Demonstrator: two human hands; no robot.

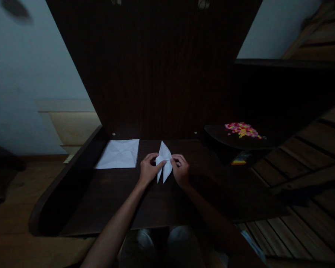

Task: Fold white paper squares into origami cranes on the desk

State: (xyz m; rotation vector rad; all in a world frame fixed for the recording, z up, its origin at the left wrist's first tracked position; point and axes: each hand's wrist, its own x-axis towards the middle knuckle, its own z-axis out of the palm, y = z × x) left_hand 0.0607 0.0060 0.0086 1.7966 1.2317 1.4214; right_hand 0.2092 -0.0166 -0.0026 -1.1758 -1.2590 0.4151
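Between my hands is a folded white paper (pixel 164 152), shaped like a long diamond. One point faces away from me, and its near end is split into two narrow points. My left hand (pixel 150 167) pinches its left side, thumb on top near the middle. On the right edge, my right hand (pixel 181 169) grips the paper between thumb and curled fingers. Left of my hands, flat white sheets (pixel 120 153) with crossing creases lie on the dark desk (pixel 111 197).
A small shelf (pixel 217 136) at the right bears a heap of pink, red and yellow bits (pixel 242 129). Beneath it is a yellow-edged item (pixel 238 162). A raised side board (pixel 69 182) bounds the desk on the left, and a tall dark panel (pixel 150 74) behind.
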